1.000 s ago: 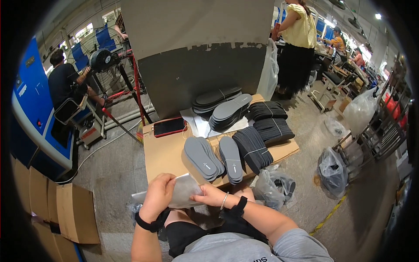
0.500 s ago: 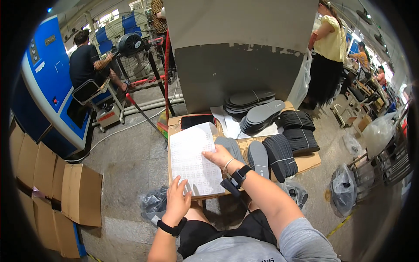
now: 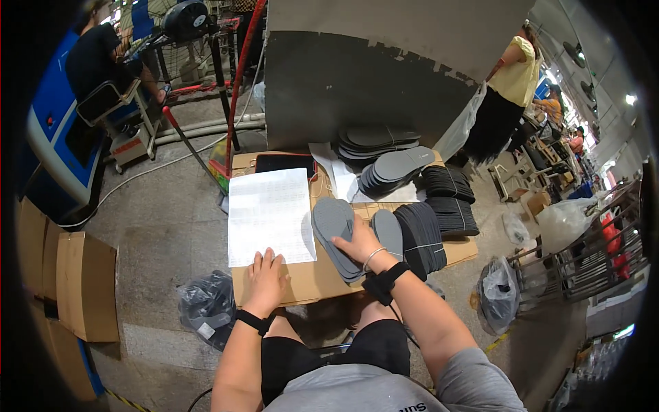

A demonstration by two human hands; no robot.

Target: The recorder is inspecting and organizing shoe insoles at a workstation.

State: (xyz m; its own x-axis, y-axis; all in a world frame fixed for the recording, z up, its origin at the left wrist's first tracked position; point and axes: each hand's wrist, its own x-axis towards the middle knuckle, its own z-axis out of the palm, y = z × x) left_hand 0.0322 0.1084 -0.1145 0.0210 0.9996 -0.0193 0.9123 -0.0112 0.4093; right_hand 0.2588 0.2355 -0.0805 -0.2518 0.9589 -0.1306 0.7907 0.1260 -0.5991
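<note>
A white printed sheet of paper (image 3: 269, 214) lies on a low cardboard-topped table (image 3: 312, 280) in front of me. My left hand (image 3: 265, 278) rests flat on the sheet's near edge, fingers spread. My right hand (image 3: 358, 242) lies on a small stack of grey shoe insoles (image 3: 334, 226), with a second grey insole stack (image 3: 388, 233) just to its right. Both wrists wear black bands.
Black ribbed insole bundles (image 3: 439, 213) and further grey insole piles (image 3: 388, 154) fill the table's far right. A dark phone (image 3: 283, 163) lies at the back. Black bags (image 3: 202, 305) sit on the floor to my left, flat cardboard boxes (image 3: 82, 288) further left. Other people work behind.
The paper, first held in both hands near my lap, now lies flat on the table. My left hand came up onto its near edge; my right hand moved onto the grey insoles.
</note>
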